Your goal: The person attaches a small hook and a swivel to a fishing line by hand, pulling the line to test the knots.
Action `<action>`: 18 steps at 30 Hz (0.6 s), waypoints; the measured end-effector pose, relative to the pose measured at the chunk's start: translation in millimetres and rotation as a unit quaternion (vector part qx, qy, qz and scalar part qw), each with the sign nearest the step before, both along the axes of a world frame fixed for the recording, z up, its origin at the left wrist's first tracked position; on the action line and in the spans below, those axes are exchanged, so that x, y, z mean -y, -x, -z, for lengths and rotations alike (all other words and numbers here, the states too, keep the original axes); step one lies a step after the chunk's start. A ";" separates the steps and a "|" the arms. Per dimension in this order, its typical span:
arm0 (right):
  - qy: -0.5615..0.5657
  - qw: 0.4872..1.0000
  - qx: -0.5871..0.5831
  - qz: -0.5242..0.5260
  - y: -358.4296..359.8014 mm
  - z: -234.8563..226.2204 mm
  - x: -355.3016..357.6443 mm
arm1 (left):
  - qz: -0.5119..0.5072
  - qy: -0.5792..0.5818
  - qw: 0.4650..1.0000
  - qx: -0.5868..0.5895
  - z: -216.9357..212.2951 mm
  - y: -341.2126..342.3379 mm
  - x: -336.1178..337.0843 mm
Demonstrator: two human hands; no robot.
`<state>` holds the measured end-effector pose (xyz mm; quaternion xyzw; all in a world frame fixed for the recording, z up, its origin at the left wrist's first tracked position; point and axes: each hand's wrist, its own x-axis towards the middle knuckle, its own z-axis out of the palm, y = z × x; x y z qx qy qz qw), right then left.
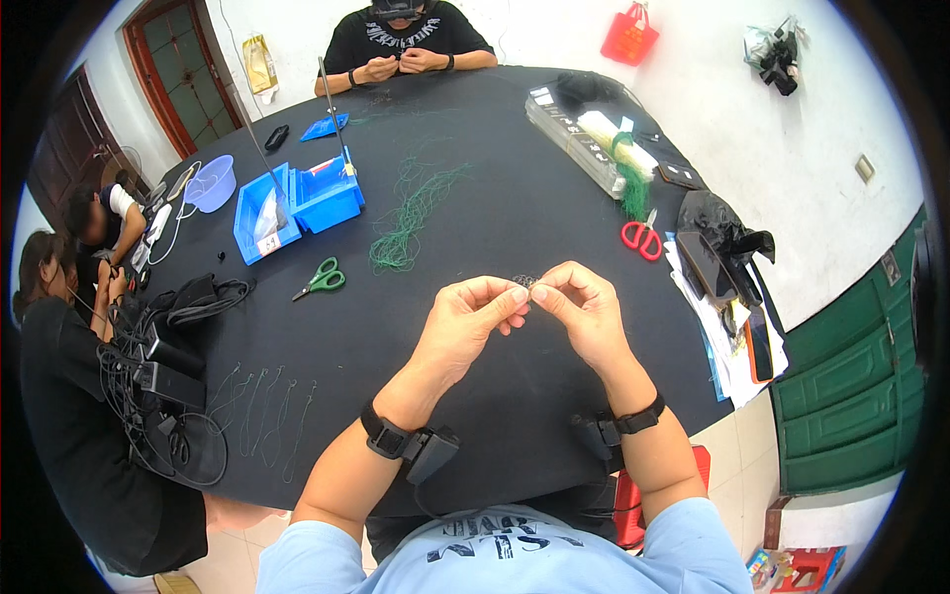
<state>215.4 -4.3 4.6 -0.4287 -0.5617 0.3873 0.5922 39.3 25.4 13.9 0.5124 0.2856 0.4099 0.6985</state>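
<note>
Above the black table [396,327], my left hand [473,309] and my right hand [582,312] meet with thumbs and forefingers pinched together. Between the fingertips of both hands is a small dark wiry piece [524,281], too fine to make out its kind. Beyond them lies a loose tangle of green thread [411,223]. Green-handled scissors [325,279] rest to the left of my hands, and red-handled scissors [641,240] to the right. Several short green thread lengths [265,401] are laid out at the near left.
Blue bins [327,203] with upright rods stand at the far left, by a purple basin [210,184]. Black cables and boxes [168,371] crowd the left edge. Papers, phones and a black bag [717,238] line the right edge. Other people [406,49] sit around the table.
</note>
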 end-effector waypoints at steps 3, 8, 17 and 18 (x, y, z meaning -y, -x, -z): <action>-0.099 0.987 0.113 0.058 -6.0 4.1 -1.4 | -0.007 0.004 1.000 0.009 0.4 -0.8 -0.7; -0.105 0.983 0.023 0.147 -28.6 0.3 -9.1 | -0.021 -0.004 0.999 -0.032 -4.2 4.9 -6.0; 0.027 0.898 -0.422 0.120 -89.1 -4.2 -14.7 | 0.008 0.005 0.998 -0.056 -9.0 15.4 -13.3; -0.008 0.889 -0.449 0.092 -95.2 -2.3 -16.4 | 0.009 0.007 0.998 -0.058 -8.7 16.2 -13.8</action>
